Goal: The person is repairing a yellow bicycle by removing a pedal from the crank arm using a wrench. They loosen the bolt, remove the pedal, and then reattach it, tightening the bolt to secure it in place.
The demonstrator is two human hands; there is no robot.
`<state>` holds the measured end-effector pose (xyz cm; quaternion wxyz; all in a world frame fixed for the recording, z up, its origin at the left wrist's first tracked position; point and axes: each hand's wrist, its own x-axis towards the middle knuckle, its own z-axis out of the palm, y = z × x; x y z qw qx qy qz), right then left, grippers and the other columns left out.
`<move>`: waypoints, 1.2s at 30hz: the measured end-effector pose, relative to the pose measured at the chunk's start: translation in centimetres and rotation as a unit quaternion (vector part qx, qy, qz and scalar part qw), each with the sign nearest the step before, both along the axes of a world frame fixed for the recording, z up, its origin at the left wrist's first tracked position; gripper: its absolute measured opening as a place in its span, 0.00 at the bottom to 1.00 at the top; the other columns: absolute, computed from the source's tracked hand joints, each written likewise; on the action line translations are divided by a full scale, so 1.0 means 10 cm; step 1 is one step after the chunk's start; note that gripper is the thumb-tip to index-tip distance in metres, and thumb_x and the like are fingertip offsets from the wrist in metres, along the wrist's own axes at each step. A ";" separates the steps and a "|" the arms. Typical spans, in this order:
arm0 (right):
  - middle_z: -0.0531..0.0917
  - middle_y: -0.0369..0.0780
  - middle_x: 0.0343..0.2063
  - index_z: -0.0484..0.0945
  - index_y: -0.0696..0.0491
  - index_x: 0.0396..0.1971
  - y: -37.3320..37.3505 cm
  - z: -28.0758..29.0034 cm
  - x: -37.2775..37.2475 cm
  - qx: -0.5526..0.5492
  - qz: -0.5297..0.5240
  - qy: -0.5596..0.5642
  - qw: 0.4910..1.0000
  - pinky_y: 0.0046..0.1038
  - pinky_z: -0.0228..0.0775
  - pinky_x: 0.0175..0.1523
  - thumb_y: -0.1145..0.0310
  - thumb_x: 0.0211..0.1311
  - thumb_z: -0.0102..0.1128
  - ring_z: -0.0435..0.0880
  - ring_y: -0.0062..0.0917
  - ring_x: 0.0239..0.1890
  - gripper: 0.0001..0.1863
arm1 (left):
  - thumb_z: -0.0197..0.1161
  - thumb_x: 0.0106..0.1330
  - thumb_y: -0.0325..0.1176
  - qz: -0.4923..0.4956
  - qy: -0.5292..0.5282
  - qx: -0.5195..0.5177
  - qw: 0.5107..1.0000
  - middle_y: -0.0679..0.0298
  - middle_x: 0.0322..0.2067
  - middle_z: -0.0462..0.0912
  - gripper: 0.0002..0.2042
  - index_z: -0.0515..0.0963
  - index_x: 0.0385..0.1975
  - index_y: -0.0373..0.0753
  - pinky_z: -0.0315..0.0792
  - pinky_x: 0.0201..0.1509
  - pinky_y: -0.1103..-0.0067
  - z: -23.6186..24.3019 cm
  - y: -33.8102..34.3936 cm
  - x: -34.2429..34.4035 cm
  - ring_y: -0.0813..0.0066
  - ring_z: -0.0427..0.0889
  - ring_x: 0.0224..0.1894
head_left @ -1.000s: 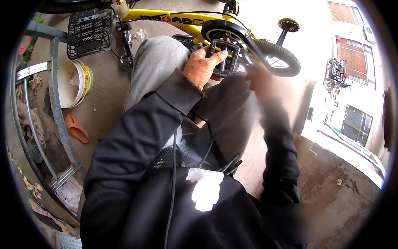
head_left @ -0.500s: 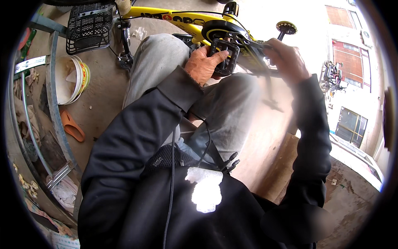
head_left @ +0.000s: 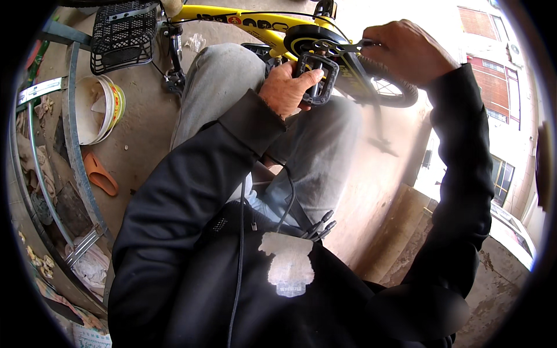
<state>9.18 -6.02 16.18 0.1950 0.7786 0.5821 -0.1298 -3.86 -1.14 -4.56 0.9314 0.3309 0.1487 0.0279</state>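
Note:
A small yellow bicycle (head_left: 270, 39) lies across the far side, in front of my knees. My left hand (head_left: 283, 91) is closed around a black pedal (head_left: 329, 81), its thumb across the pedal's middle. To the right, my right hand (head_left: 403, 51) grips the end of a metal wrench (head_left: 343, 47). The wrench's other end reaches to just above the pedal, in front of the round black chain guard (head_left: 307, 36). Whether it sits on the pedal's axle cannot be made out. A black-tyred wheel (head_left: 400, 93) shows below my right hand.
A black mesh basket (head_left: 123, 37) is at the bicycle's front, upper left. Below it stand a white and yellow bucket (head_left: 96, 110) and an orange slipper (head_left: 101, 175). A metal rack (head_left: 81, 145) runs down the left side. At lower right is a worn low ledge (head_left: 400, 235).
My right hand has swung up and away to the right with the wrench, uncovering the wheel and now hiding the small round part seen before. My left hand stays on the pedal, which has tilted slightly.

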 end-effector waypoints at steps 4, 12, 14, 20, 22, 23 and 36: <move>0.81 0.47 0.25 0.80 0.58 0.29 0.33 0.01 -0.09 -0.095 -0.051 -0.031 0.994 0.32 0.71 0.37 0.68 0.57 0.55 0.80 0.35 0.26 0.09 | 0.62 0.60 0.40 0.002 0.009 0.008 1.000 0.62 0.28 0.81 0.16 0.75 0.40 0.32 0.73 0.18 0.85 0.03 0.02 -0.01 0.80 0.80 0.23; 0.81 0.45 0.24 0.80 0.58 0.29 0.64 -0.11 -0.09 -0.078 0.045 0.054 0.994 0.32 0.71 0.36 0.68 0.58 0.55 0.80 0.35 0.26 0.09 | 0.63 0.59 0.41 -0.011 0.029 0.016 0.999 0.63 0.27 0.81 0.17 0.75 0.39 0.33 0.73 0.18 0.85 0.09 0.05 -0.03 0.80 0.80 0.23; 0.81 0.45 0.24 0.81 0.58 0.28 0.58 -0.12 -0.05 -0.066 0.063 0.057 0.994 0.32 0.71 0.36 0.69 0.58 0.55 0.80 0.35 0.25 0.09 | 0.63 0.59 0.41 -0.011 0.034 0.022 0.999 0.63 0.27 0.81 0.17 0.75 0.39 0.33 0.73 0.18 0.85 0.09 0.07 -0.04 0.80 0.80 0.23; 0.80 0.43 0.21 0.81 0.56 0.28 0.13 -0.07 -0.10 0.002 0.030 0.019 0.999 0.32 0.71 0.36 0.69 0.59 0.53 0.80 0.34 0.25 0.09 | 0.63 0.59 0.40 -0.009 0.038 0.024 0.999 0.63 0.28 0.81 0.16 0.74 0.40 0.34 0.72 0.18 0.85 0.07 0.08 -0.03 0.80 0.79 0.23; 0.80 0.45 0.21 0.82 0.57 0.30 0.01 -0.06 -0.07 0.031 0.038 0.036 0.998 0.33 0.72 0.39 0.66 0.58 0.53 0.81 0.34 0.26 0.11 | 0.63 0.59 0.40 -0.007 0.035 0.016 0.999 0.63 0.28 0.81 0.16 0.74 0.40 0.34 0.72 0.17 0.85 0.03 0.07 -0.02 0.81 0.79 0.23; 0.80 0.45 0.20 0.82 0.57 0.28 -0.03 -0.09 -0.12 0.050 -0.038 0.046 0.997 0.31 0.72 0.35 0.66 0.59 0.54 0.81 0.34 0.24 0.11 | 0.63 0.59 0.40 -0.004 0.034 0.006 0.999 0.63 0.28 0.81 0.16 0.74 0.40 0.34 0.72 0.17 0.85 0.00 0.07 -0.01 0.81 0.79 0.23; 0.80 0.44 0.18 0.82 0.57 0.33 -0.80 -0.54 -0.01 0.208 -0.343 0.184 0.898 0.25 0.70 0.29 0.62 0.57 0.59 0.79 0.25 0.19 0.13 | 0.61 0.63 0.34 -0.021 0.053 -0.008 0.998 0.64 0.30 0.80 0.13 0.73 0.42 0.33 0.75 0.30 0.84 0.10 0.13 -0.05 0.81 0.79 0.28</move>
